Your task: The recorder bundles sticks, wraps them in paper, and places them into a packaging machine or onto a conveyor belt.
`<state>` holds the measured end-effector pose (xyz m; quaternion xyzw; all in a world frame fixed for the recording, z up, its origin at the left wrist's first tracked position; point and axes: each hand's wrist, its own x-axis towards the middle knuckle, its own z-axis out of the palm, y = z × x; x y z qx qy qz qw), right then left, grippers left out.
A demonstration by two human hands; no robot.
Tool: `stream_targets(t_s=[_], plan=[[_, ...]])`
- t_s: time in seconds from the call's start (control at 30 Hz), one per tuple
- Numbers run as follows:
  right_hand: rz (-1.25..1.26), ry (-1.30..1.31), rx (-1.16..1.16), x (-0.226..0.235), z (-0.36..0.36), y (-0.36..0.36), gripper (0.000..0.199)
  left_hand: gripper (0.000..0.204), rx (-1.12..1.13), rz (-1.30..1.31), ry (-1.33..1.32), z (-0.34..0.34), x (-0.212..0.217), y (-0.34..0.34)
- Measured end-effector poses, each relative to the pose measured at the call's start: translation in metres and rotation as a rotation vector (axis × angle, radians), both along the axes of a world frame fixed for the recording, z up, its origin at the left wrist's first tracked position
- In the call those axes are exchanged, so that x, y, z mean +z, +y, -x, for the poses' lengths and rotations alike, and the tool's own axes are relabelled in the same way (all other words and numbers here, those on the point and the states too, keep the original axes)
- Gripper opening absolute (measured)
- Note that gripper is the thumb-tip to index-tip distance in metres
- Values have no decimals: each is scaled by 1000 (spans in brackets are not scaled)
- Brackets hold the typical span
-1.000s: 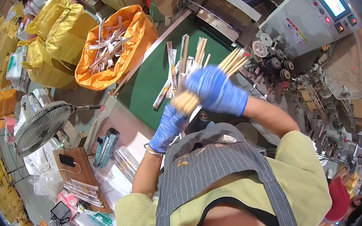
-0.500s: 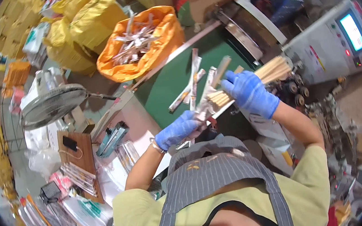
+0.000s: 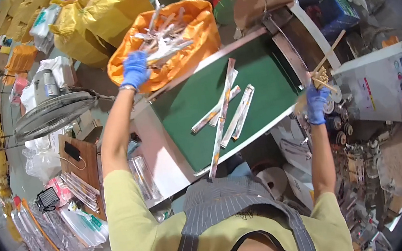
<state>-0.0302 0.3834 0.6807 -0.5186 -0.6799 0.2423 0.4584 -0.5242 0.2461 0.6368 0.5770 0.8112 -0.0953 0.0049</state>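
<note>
Our left hand (image 3: pixel 134 69), in a blue glove, has its fingers curled down among the wrapped sticks (image 3: pixel 163 40) at the near-left edge of the orange bag (image 3: pixel 192 59); they seem to close on one or two packets, though the glove hides the grip and we cannot tell for sure. Our right hand (image 3: pixel 317 103), also gloved in blue, has its fingers wrapped tight around a bundle of bare wooden sticks (image 3: pixel 322 71), which points up and to the right, toward the grey machine (image 3: pixel 382 88) with its lit screen. Between our arms runs the green belt (image 3: pixel 265 75), and on it lie several long wrapped packets (image 3: pixel 226 107), some crossing each other, one reaching over the near edge. Farther left we see a fan (image 3: pixel 49 116) lying on the clutter and, beyond the orange bag, yellow sacks (image 3: pixel 92 18).
</note>
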Motion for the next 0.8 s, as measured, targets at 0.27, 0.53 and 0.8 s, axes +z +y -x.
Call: stream_targets(t_s=[0.27,0.53,0.8], plan=[[78,427,-299,-125,3,-17,18,40,-341,-442,-129,-146,-66,19],[266,228,-341,-155,-13,-32,10,57,93,-109,-495,-273,-185,-18],[269,317,-106,-140,7,-34,8,34,218,-309,-871,-229,-158,-6]])
